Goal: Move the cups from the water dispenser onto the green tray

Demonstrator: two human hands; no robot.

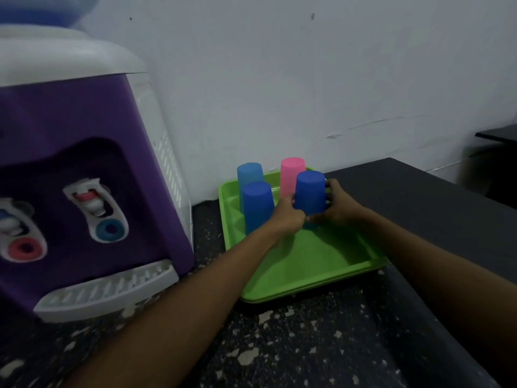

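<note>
Left hand point(289, 217) curled against the near-left side of a dark blue cup point(310, 193), fingers closed on its wall. Right hand point(337, 204) wrapped round the cup's right side, fingertips reaching behind it. Cup upside down, held between both hands over the green tray point(307, 264); whether its rim touches the tray floor cannot be told, hidden by the hands.

Three more cups upside down on the tray: a pink cup point(292, 175) just behind the held one, a light blue cup point(249, 175) at the far-left corner, a mid-blue cup point(258, 205) just in front of it, close to the left wrist. Nothing seen inside any of them, mouths facing down. Near half of the tray bare green.

Tray lying on a dark speckled counter point(293, 345), far edge near the white wall point(307, 79). Purple and white water dispenser point(84, 163) to the left, near but apart from the tray, with two taps and a white drip tray point(109, 289) at its foot. Blue bottle point(47, 9) on top, mostly cut off.

Both forearms stretched across the counter's near part. Open counter to the right of the tray, ending at an edge with darker furniture beyond.
</note>
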